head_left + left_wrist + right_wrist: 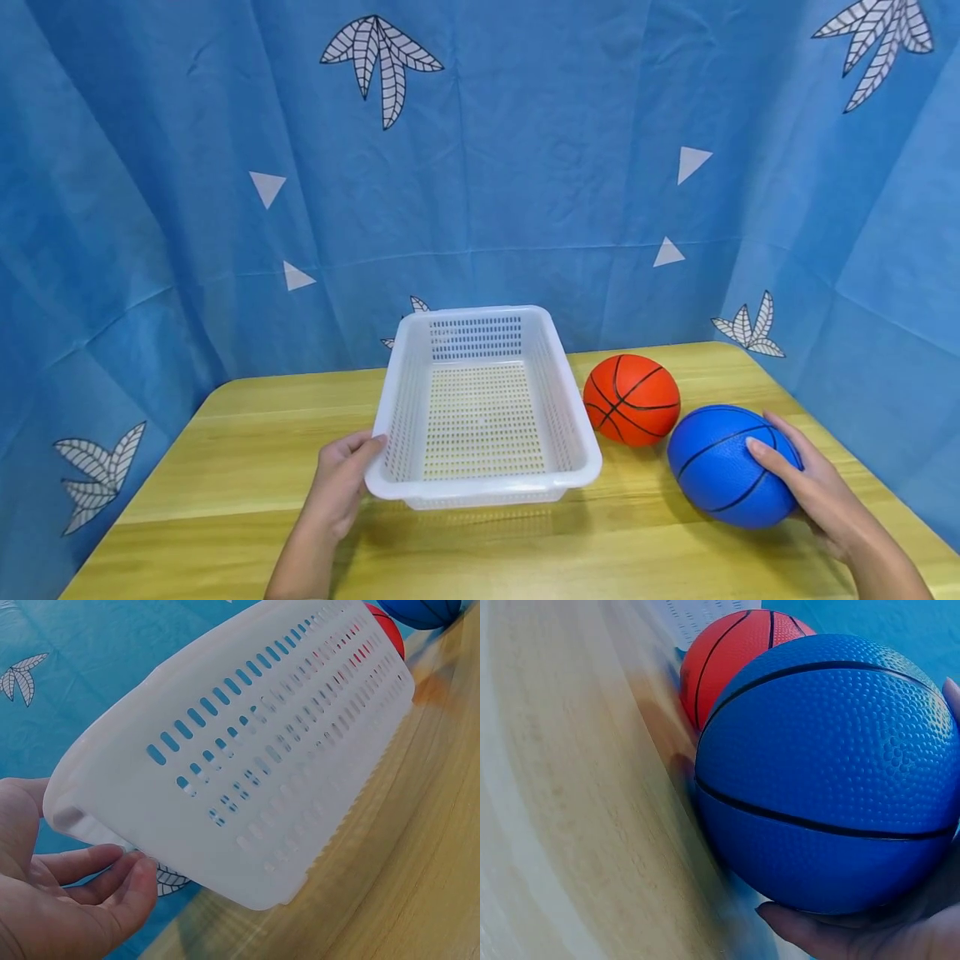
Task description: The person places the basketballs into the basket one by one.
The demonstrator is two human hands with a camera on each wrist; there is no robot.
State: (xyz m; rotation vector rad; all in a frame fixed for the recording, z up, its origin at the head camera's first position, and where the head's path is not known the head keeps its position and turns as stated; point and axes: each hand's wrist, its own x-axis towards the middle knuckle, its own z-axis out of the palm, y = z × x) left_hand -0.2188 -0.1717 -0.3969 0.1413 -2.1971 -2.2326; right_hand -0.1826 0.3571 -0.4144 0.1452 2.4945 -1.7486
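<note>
At the far left of the head view, a blue cloth (172, 217) is hanging in soft folds; it is filling the top of the frame and running down the right edge too, carrying white leaf prints (381, 58) and small pale triangles (267, 188). Below it, a yellowish wooden table (240, 467) is spreading across the lower frame, its grain running in streaks.

Left of bottom centre, the left hand (343, 483) is pinching the basket's near left corner, the thumb lying over the rim and the fingers curling underneath. The white basket (480, 485) is sitting in the centre of the frame, its inside showing bare; whether its base is touching the wood cannot be told. Its plastic is looking smooth, rectangular with rounded corners, and rows of slots are piercing the walls.

Just right of the basket, a red-orange ball (633, 400) with black seams is resting on the table, standing partly between the basket and a blue ball (723, 467) at the lower right. That one is showing a round, pebbled skin with black lines. The right hand (810, 487) is gripping its right side, thumb on top, fingers spreading around the ball.
</note>
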